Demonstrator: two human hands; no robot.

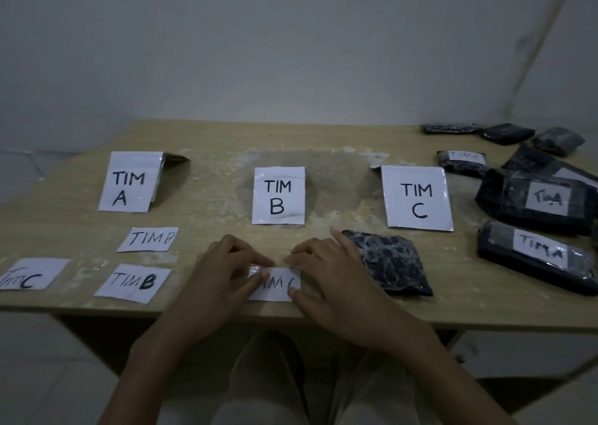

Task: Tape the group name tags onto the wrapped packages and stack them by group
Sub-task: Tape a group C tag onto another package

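At the far left of the light wooden table (356, 308) lies a small white paper tag reading "TIM C" (29, 277). Next come two more loose tags, both reading "TIM B" (147, 239) (132, 283). Behind them stands a large white sign "TIM A" (129, 183) (it seems to lean on a dark folded support).

In the middle, near the front edge, lies a white paper slip marked "TIM C" (275, 283). The left hand (220, 275) pinches its upper left corner, and the right hand (326, 279) holds its right edge between forefinger and thumb. The two hands are close together, almost touching. Such a slip is very light and limp and creases easily, so a corner or an edge is the best place to take it.

Behind it stand the sign "TIM B" (278, 196) and, further right, the sign "TIM C" (417, 198). Just beside the right hand lies a dark package in shiny plastic film (390, 262), with no tag on it. It looks soft and rather slippery, so I would grip it by its long sides.

At the right lie tagged packages: two read "TIM A" (537, 198) (537, 251) and one faintly "TIM C" (462, 162). Untagged dark packages (506, 134) lie in the far corner.
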